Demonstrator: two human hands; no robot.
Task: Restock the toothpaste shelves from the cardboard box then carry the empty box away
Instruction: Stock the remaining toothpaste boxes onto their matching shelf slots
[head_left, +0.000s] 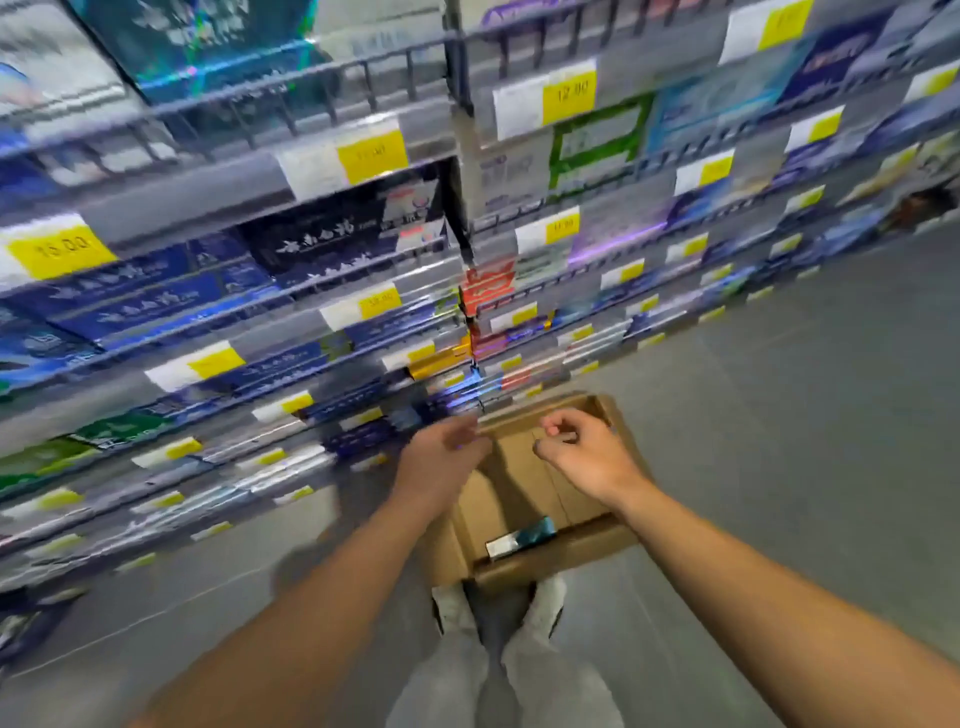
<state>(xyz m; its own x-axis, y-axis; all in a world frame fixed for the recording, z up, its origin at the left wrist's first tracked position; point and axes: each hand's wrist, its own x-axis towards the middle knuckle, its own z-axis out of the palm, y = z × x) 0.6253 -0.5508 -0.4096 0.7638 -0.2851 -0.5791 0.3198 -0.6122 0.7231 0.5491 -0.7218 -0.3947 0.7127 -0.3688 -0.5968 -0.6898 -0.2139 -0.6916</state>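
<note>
Grey floor (779, 415) runs beside the toothpaste shelves (311, 322), blurred on our left. We stand over the open cardboard box (524, 483) on the floor; one toothpaste carton (522, 539) lies at its near end. Our left hand (441, 457) hangs relaxed, holding nothing. Our right hand (584, 452) hangs above the box, fingers loosely curled, empty.

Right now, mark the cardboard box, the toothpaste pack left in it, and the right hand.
cardboard box (519, 470), head view, bare inner floor of the box.
toothpaste pack (519, 538), head view, middle of its top face, lying by the near wall.
right hand (584, 449), head view, back of the hand, above the box.
</note>
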